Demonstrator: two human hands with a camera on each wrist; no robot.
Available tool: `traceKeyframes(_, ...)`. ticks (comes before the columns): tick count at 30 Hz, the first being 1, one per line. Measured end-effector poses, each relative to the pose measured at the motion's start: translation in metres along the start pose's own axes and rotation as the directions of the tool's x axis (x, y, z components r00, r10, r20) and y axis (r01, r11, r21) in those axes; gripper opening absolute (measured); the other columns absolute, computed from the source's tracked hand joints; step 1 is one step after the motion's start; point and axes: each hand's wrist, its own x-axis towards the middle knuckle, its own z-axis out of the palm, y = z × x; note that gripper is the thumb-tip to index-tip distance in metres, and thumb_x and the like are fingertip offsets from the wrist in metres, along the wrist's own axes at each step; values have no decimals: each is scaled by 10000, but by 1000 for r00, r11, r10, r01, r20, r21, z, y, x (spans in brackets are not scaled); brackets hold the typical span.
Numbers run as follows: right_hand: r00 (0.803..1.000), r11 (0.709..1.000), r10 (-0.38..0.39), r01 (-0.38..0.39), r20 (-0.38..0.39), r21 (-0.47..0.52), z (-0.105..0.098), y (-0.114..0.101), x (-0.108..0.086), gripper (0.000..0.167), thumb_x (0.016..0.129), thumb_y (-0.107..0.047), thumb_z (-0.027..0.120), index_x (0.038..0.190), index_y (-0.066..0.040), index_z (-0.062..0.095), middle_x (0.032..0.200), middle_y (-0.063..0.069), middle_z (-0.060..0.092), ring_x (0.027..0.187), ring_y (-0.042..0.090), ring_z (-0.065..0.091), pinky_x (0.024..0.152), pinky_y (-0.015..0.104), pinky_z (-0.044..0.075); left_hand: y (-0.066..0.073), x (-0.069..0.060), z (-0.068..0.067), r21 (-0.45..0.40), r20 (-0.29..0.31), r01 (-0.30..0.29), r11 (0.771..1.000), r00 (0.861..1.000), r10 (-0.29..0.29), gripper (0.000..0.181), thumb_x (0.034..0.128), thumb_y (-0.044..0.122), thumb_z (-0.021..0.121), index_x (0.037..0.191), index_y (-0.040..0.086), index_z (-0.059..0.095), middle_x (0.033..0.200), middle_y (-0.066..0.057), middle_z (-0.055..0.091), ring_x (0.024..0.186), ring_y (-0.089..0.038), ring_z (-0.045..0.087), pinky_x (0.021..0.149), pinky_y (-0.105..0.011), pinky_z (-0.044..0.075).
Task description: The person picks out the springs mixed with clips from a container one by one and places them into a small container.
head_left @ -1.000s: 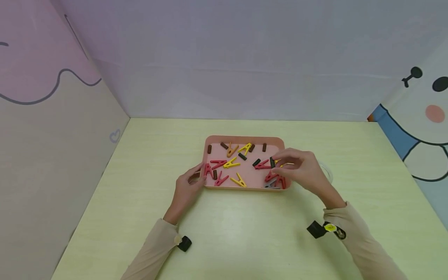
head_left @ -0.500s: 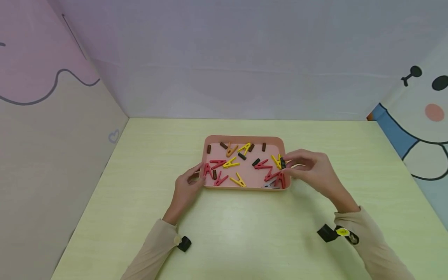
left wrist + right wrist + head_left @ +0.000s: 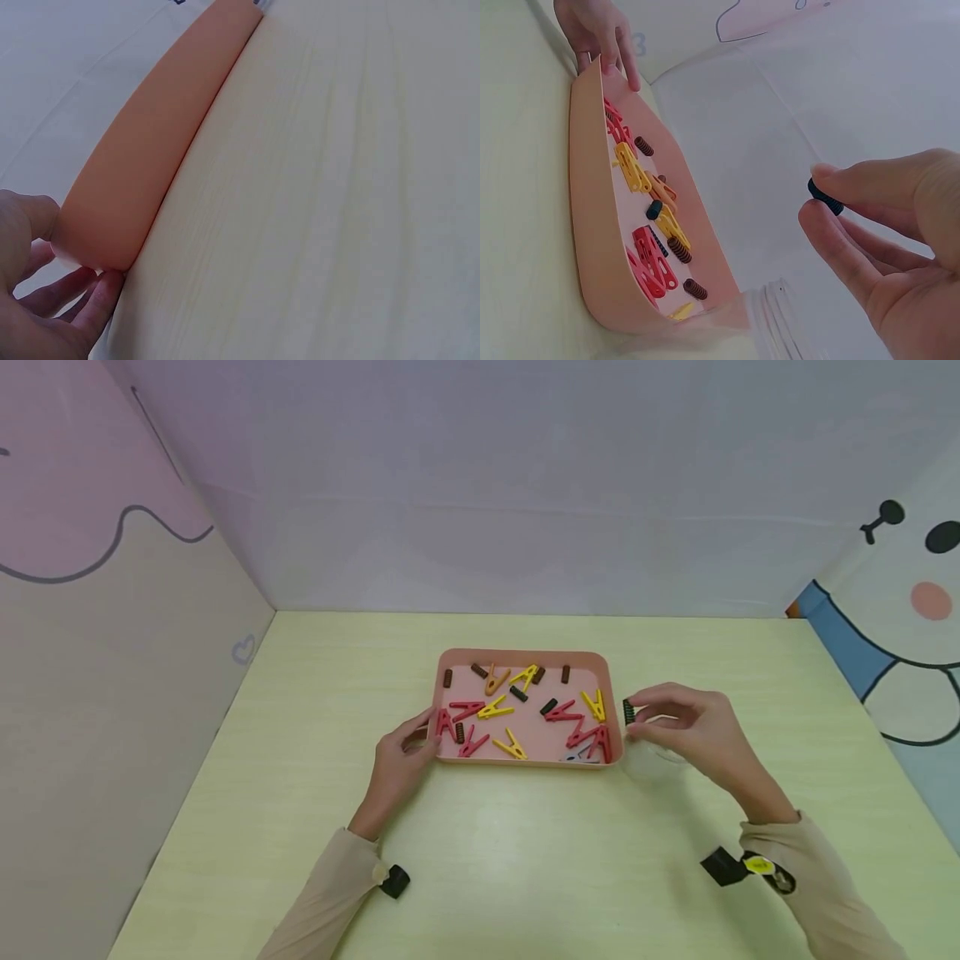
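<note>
A pink tray (image 3: 528,747) lies on the table, with small clothes pegs in red (image 3: 472,743), yellow (image 3: 512,746), orange and grey. Brown and dark ridged coils (image 3: 518,693), like short springs, lie among them. My left hand (image 3: 401,764) grips the tray's left end, its fingers at the corner wall in the left wrist view. Right of the tray, my right hand (image 3: 693,727) pinches one dark green ridged coil (image 3: 826,196) between thumb and fingertips. Below this hand stands a clear container (image 3: 780,319) with a threaded rim, partly hidden by the hand in the head view.
The pale wooden table (image 3: 487,868) extends around the tray. A plain cloth wall (image 3: 480,527) rises behind it, with printed side panels at left and right (image 3: 911,693).
My right hand has carried the dark coil rightward from over the tray, past its right rim, to above the clear container. My left hand and the tray have stayed put.
</note>
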Motion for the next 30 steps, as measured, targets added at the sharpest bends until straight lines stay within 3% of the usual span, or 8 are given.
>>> traceKeyframes(19, 998, 998, 30, -33, -50, -55, -15, 9, -11, 316, 807, -99, 749, 1098, -12, 662, 1008, 24, 655, 850, 114, 657, 709, 215, 550, -1, 0, 0, -5, -2, -4, 1000, 1000, 4, 451, 893, 139, 657, 1333, 176, 566, 1242, -49, 589, 1065, -190, 585, 887, -311, 508)
traceKeyframes(30, 999, 997, 39, -41, -33, -59, -21, 18, -14, 328, 820, -97, 736, 1116, 11, 647, 1029, 15, 647, 840, 85, 662, 679, 221, 554, -1, 1, 0, -19, 5, -8, 1000, 1000, 8, 463, 889, 112, 656, 1338, 166, 559, 1257, -52, 579, 1053, -192, 587, 877, -263, 506)
